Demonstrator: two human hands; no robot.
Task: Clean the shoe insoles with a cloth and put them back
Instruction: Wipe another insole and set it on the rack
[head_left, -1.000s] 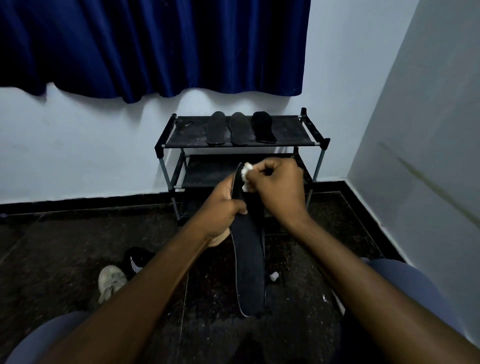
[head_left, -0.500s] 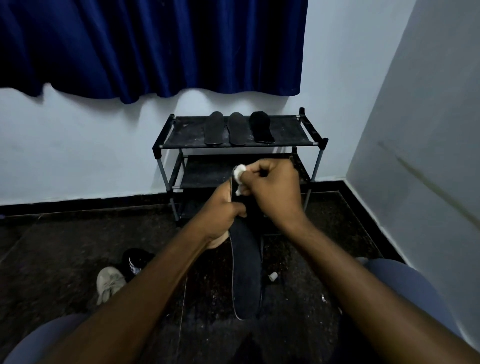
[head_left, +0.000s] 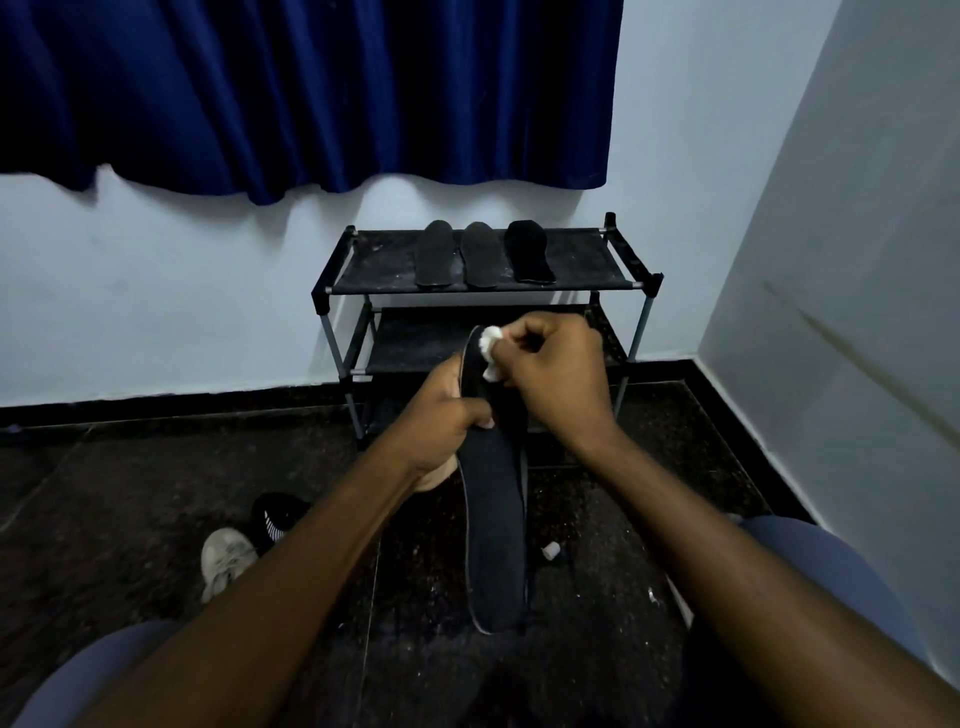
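Observation:
A long black insole (head_left: 493, 525) stands nearly upright in front of me, toe end up. My left hand (head_left: 447, 421) grips its left edge around the middle. My right hand (head_left: 556, 374) is closed on a small white cloth (head_left: 489, 347) and presses it against the insole's top end. Three more dark insoles (head_left: 480, 253) lie side by side on the top shelf of a black shoe rack (head_left: 363, 270) against the wall.
A white shoe (head_left: 226, 558) and a black shoe (head_left: 278, 514) lie on the dark floor at the left. A small white scrap (head_left: 550, 551) lies on the floor by the insole. My knees frame the bottom corners. A blue curtain hangs above the rack.
My right hand with the cloth has stayed near the insole's top end, shifting only slightly left and back. The insole has tilted a little in my left hand.

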